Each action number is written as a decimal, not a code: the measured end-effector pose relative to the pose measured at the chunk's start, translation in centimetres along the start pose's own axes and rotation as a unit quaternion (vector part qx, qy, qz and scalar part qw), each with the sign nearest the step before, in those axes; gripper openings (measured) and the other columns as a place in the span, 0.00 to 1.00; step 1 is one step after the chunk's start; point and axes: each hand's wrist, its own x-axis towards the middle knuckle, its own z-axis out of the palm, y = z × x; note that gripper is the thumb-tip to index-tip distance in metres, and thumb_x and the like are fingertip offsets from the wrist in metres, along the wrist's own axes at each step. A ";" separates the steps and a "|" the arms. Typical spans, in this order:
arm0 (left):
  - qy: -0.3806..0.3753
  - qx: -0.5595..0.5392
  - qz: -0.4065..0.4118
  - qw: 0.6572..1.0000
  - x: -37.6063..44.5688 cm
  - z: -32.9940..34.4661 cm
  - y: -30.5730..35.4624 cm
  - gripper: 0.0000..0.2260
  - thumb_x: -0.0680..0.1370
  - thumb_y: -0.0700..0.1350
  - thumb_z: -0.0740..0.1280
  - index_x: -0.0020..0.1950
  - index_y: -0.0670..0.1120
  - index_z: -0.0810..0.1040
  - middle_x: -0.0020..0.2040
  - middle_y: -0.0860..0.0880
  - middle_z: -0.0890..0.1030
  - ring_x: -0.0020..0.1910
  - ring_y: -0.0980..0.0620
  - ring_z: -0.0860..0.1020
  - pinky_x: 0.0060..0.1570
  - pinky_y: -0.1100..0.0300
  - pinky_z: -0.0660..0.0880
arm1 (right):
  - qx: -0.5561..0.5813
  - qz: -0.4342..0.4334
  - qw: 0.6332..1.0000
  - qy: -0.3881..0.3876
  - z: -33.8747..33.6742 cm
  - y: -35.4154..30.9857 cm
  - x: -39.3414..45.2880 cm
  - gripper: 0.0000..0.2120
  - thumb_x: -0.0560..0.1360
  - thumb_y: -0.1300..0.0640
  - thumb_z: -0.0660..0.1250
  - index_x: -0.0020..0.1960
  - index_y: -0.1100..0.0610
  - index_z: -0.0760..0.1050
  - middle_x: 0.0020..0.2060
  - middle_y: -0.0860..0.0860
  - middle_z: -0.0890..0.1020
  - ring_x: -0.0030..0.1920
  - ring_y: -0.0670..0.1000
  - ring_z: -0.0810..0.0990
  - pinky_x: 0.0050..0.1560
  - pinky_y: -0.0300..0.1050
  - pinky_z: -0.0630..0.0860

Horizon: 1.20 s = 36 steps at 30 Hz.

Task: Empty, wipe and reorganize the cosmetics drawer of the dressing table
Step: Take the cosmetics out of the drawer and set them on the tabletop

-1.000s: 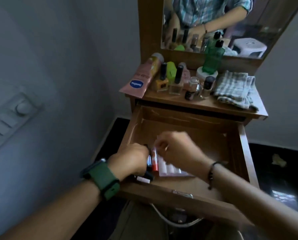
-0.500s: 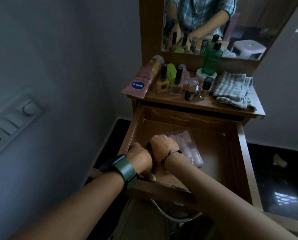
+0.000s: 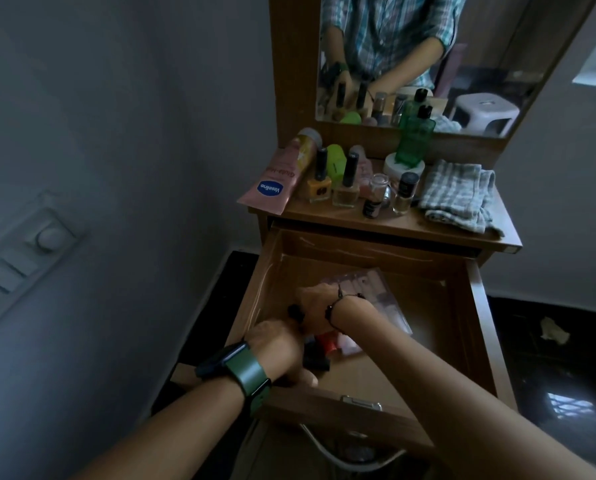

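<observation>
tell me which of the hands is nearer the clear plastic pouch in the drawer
Right. The right hand lies over the near-left part of the clear plastic pouch; the left hand sits further toward the drawer's front-left corner, apart from it.

A home bedroom corner: wooden dressing table [image 3: 386, 225], mirror [image 3: 462, 46], cosmetics above the hands, wall switchboard [image 3: 22, 261].

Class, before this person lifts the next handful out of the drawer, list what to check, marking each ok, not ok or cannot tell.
1. Drawer pulled fully open: ok.
2. Both hands inside it, left hand and right hand: ok.
3. Firm hold on the small red item: cannot tell, fingers hidden.
4. Free space on the tabletop front edge: ok.
5. Cloth ready for wiping: ok.
6. Drawer emptied: not ok, plastic packet remains.
</observation>
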 end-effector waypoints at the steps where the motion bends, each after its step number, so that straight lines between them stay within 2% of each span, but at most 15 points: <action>1: -0.007 0.010 0.002 1.000 0.2 0.0 0.1 0.32 0.71 0.63 0.67 0.69 0.49 0.65 0.66 0.44 0.72 0.63 0.44 0.73 0.57 0.53 0.73 | -0.001 0.000 1.000 -0.002 0.0 0.0 -0.1 0.20 0.74 0.56 0.67 0.63 0.58 0.67 0.53 0.58 0.77 0.47 0.54 0.77 0.42 0.45 0.74; 4: -0.014 0.033 0.018 0.999 0.4 0.2 0.1 0.31 0.71 0.61 0.67 0.70 0.50 0.64 0.67 0.44 0.71 0.64 0.43 0.73 0.58 0.50 0.73 | 0.001 0.003 1.000 -0.006 -0.2 -0.4 -0.6 0.22 0.77 0.60 0.63 0.68 0.59 0.61 0.62 0.60 0.73 0.59 0.60 0.76 0.49 0.48 0.74; 7: -0.001 0.008 0.038 0.999 0.5 0.1 -0.3 0.26 0.72 0.55 0.69 0.67 0.47 0.68 0.64 0.45 0.75 0.63 0.44 0.75 0.56 0.53 0.73 | -0.026 0.000 0.999 -0.038 -0.3 -0.3 -1.0 0.28 0.75 0.57 0.66 0.70 0.58 0.58 0.66 0.60 0.70 0.63 0.60 0.73 0.60 0.51 0.73; 12: -0.011 -0.008 0.074 0.997 0.9 -0.7 -0.6 0.23 0.69 0.54 0.72 0.61 0.48 0.74 0.61 0.45 0.78 0.59 0.45 0.77 0.52 0.56 0.75 | -0.020 0.027 0.999 0.018 1.8 -0.1 -1.2 0.27 0.73 0.51 0.68 0.67 0.54 0.61 0.59 0.57 0.75 0.57 0.57 0.76 0.46 0.47 0.74; 15: -0.014 -0.005 0.098 0.995 0.9 -1.3 -0.4 0.21 0.70 0.51 0.71 0.60 0.46 0.75 0.59 0.45 0.78 0.57 0.44 0.78 0.49 0.57 0.74 | -0.027 0.024 0.999 0.038 2.6 0.6 -1.7 0.28 0.71 0.46 0.68 0.66 0.56 0.63 0.57 0.56 0.77 0.56 0.56 0.76 0.44 0.46 0.71; 18: -0.013 -0.038 0.111 0.993 0.8 -2.1 -0.2 0.15 0.74 0.42 0.67 0.60 0.42 0.76 0.59 0.43 0.78 0.55 0.44 0.79 0.45 0.58 0.75 | -0.020 0.023 0.998 0.052 2.7 1.2 -2.2 0.27 0.71 0.43 0.67 0.64 0.55 0.65 0.56 0.55 0.77 0.55 0.56 0.76 0.44 0.46 0.70; 21: -0.004 -0.055 0.128 0.990 0.5 -2.2 -0.1 0.13 0.77 0.38 0.60 0.62 0.39 0.74 0.60 0.41 0.77 0.56 0.43 0.78 0.47 0.58 0.75 | 0.022 0.023 0.997 0.065 3.0 1.9 -2.9 0.21 0.72 0.43 0.65 0.60 0.53 0.68 0.54 0.54 0.76 0.48 0.53 0.74 0.43 0.45 0.71; 23: -0.003 -0.059 0.135 0.989 0.3 -1.8 -0.1 0.14 0.77 0.37 0.60 0.63 0.41 0.73 0.61 0.41 0.76 0.57 0.43 0.78 0.47 0.57 0.75 | 0.066 0.030 0.994 0.078 3.4 2.4 -3.4 0.18 0.72 0.44 0.65 0.57 0.52 0.69 0.52 0.53 0.75 0.47 0.52 0.74 0.43 0.44 0.72; 26: -0.020 -0.051 0.149 0.987 0.4 -0.9 -0.1 0.17 0.76 0.40 0.63 0.65 0.44 0.70 0.63 0.43 0.74 0.59 0.43 0.76 0.55 0.54 0.76 | 0.113 0.041 0.988 0.101 3.4 3.1 -4.7 0.13 0.73 0.50 0.64 0.55 0.54 0.70 0.44 0.51 0.73 0.43 0.51 0.74 0.37 0.41 0.71; 29: -0.012 -0.036 0.139 0.990 0.5 -0.1 0.3 0.21 0.74 0.46 0.69 0.64 0.45 0.67 0.63 0.43 0.74 0.60 0.42 0.75 0.58 0.48 0.75 | 0.120 0.044 0.991 0.047 3.1 3.3 -5.6 0.11 0.75 0.52 0.64 0.54 0.55 0.72 0.39 0.50 0.74 0.39 0.50 0.75 0.36 0.40 0.74; 32: 0.030 0.000 0.126 0.992 0.5 0.3 1.3 0.21 0.74 0.45 0.69 0.65 0.46 0.68 0.62 0.44 0.75 0.60 0.42 0.76 0.55 0.51 0.74 | 0.044 0.040 0.998 0.013 3.7 2.7 -5.5 0.13 0.75 0.48 0.63 0.56 0.53 0.73 0.48 0.53 0.79 0.47 0.53 0.79 0.47 0.45 0.77; 34: 0.046 0.021 0.122 0.991 0.6 0.2 1.7 0.19 0.74 0.44 0.68 0.64 0.45 0.71 0.62 0.44 0.76 0.60 0.43 0.76 0.54 0.53 0.74 | 0.002 0.034 0.999 0.027 4.2 2.1 -5.5 0.15 0.76 0.53 0.61 0.61 0.56 0.72 0.57 0.56 0.78 0.56 0.57 0.77 0.54 0.50 0.74; 36: 0.042 0.021 0.121 0.992 0.7 0.0 1.7 0.17 0.74 0.43 0.68 0.63 0.45 0.73 0.61 0.44 0.77 0.59 0.43 0.77 0.54 0.53 0.75 | -0.014 0.034 0.999 0.028 4.3 1.4 -5.5 0.15 0.77 0.56 0.61 0.62 0.59 0.71 0.60 0.58 0.76 0.61 0.59 0.75 0.57 0.51 0.72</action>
